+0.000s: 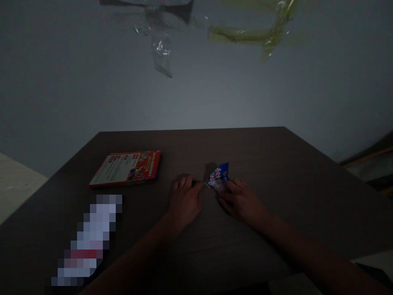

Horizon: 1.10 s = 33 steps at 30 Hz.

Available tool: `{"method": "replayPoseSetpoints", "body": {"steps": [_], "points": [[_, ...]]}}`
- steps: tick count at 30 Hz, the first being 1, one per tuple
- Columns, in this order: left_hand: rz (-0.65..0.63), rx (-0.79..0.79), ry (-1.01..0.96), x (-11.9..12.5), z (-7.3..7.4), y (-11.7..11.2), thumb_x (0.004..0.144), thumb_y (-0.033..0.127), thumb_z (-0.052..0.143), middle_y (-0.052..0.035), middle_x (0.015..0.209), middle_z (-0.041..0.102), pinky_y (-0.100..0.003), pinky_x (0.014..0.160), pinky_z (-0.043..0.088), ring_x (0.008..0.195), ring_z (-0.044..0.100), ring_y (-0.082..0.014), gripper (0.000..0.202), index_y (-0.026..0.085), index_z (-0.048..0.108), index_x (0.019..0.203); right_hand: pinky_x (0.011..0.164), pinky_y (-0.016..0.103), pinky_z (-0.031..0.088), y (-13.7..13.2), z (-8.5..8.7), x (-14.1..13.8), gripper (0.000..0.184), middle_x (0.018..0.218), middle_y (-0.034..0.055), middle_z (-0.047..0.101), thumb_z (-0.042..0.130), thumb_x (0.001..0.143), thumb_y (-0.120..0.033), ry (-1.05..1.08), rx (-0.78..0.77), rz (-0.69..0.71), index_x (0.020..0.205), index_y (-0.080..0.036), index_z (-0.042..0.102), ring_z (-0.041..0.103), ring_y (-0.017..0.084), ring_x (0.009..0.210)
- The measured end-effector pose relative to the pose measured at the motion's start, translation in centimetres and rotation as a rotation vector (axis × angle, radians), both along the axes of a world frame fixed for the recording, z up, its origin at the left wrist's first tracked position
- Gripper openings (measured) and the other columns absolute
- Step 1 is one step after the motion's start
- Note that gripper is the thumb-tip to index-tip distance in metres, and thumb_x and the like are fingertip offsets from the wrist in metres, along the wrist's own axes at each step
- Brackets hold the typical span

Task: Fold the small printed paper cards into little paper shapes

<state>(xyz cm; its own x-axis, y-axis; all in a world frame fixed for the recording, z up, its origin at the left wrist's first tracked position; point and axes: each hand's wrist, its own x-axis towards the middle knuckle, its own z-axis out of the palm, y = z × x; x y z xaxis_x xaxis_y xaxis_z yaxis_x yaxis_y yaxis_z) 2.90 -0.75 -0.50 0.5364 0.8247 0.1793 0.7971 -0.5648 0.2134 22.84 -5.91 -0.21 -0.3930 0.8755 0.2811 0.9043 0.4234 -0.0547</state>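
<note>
A small folded piece of blue printed paper [218,176] lies on the dark wooden table [276,172], one pointed corner sticking up. My left hand [185,200] rests on the table just left of it, fingers curled and pinching its left tip. My right hand [240,200] presses on the paper's lower right part with bent fingers. The light is dim and the fingertips are hard to make out.
A red and white printed booklet [127,168] lies flat at the table's left. A blurred, pixelated object [89,241] lies near the front left edge. A grey wall [196,90] with bits of clear and yellowish tape [245,35] stands behind.
</note>
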Motion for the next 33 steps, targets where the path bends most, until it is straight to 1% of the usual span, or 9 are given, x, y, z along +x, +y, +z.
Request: {"method": "replayPoseSetpoints", "body": {"steps": [6,13,19,22,24,26,28,30,33], "points": [[-0.012,0.02,-0.002,-0.1,-0.1,0.0,0.082,0.019,0.046,-0.0068,0.113,0.05,-0.04,0.087,0.036,0.105,0.044,-0.0246,0.036,0.027,0.057,0.115,0.072,0.034,0.038,-1.3,0.2,1.3,0.026,0.079,0.0075,0.055,0.046,0.089,-0.031,0.048,-0.064,-0.012,0.099,-0.024,0.069,0.047,0.022,0.083],[-0.006,0.013,-0.014,0.0,-0.1,0.0,0.081,0.018,0.045,-0.0062,0.113,0.05,-0.041,0.089,0.035,0.106,0.043,-0.0244,0.036,0.027,0.058,0.113,0.074,0.035,0.041,-2.0,0.2,2.0,0.024,0.08,0.007,0.058,0.047,0.088,-0.03,0.075,-0.119,-0.008,0.091,-0.024,0.07,0.05,0.021,0.082],[-0.026,0.006,-0.032,-0.2,-0.1,0.2,0.08,0.018,0.046,-0.0057,0.114,0.05,-0.04,0.089,0.034,0.106,0.043,-0.0241,0.037,0.027,0.057,0.114,0.077,0.035,0.042,-1.4,0.7,2.6,0.025,0.076,0.005,0.061,0.047,0.088,-0.029,0.146,-0.136,0.034,0.083,-0.024,0.071,0.054,0.02,0.08],[-0.047,0.012,-0.047,-0.3,-0.2,0.4,0.08,0.018,0.046,-0.0056,0.114,0.051,-0.04,0.088,0.035,0.107,0.043,-0.0239,0.035,0.026,0.058,0.113,0.081,0.035,0.043,0.1,1.8,3.1,0.025,0.082,0.0058,0.064,0.047,0.088,-0.031,0.217,-0.123,0.003,0.092,-0.023,0.07,0.057,0.019,0.082],[-0.064,0.014,-0.057,-0.4,-0.2,0.5,0.08,0.017,0.047,-0.0052,0.113,0.051,-0.039,0.088,0.035,0.106,0.043,-0.0235,0.035,0.026,0.058,0.112,0.085,0.037,0.044,1.7,2.5,3.4,0.026,0.098,0.0098,0.063,0.051,0.085,-0.031,0.294,-0.043,-0.065,0.1,-0.019,0.068,0.057,0.021,0.093],[-0.073,0.01,-0.066,-0.4,-0.2,0.6,0.079,0.016,0.048,-0.0046,0.112,0.052,-0.039,0.089,0.035,0.106,0.043,-0.0228,0.036,0.026,0.058,0.112,0.091,0.037,0.042,3.7,2.9,3.5,0.032,0.111,0.0119,0.06,0.056,0.082,-0.032,0.336,0.026,-0.062,0.109,-0.017,0.064,0.053,0.023,0.105],[-0.071,0.002,-0.071,-0.5,-0.2,0.7,0.079,0.015,0.048,-0.0039,0.111,0.052,-0.039,0.09,0.035,0.106,0.043,-0.0222,0.036,0.027,0.058,0.112,0.094,0.038,0.04,5.7,3.1,3.2,0.039,0.119,0.011,0.057,0.06,0.08,-0.034,0.36,0.024,-0.046,0.115,-0.018,0.06,0.052,0.023,0.109],[-0.072,-0.004,-0.073,-0.6,-0.2,0.7,0.079,0.015,0.048,-0.0035,0.111,0.052,-0.039,0.09,0.035,0.106,0.044,-0.0217,0.036,0.027,0.059,0.111,0.091,0.035,0.041,7.4,3.1,2.6,0.037,0.115,0.0092,0.061,0.063,0.077,-0.032,0.348,-0.069,0.017,0.111,-0.019,0.062,0.055,0.021,0.105],[-0.078,0.003,-0.083,-0.7,-0.2,0.8,0.081,0.016,0.047,-0.0035,0.111,0.052,-0.038,0.089,0.035,0.106,0.044,-0.0214,0.032,0.027,0.059,0.109,0.069,0.026,0.045,9.0,3.1,1.7,0.019,0.086,0.0035,0.07,0.063,0.077,-0.03,0.324,-0.31,0.064,0.09,-0.018,0.069,0.062,0.015,0.076]]}}
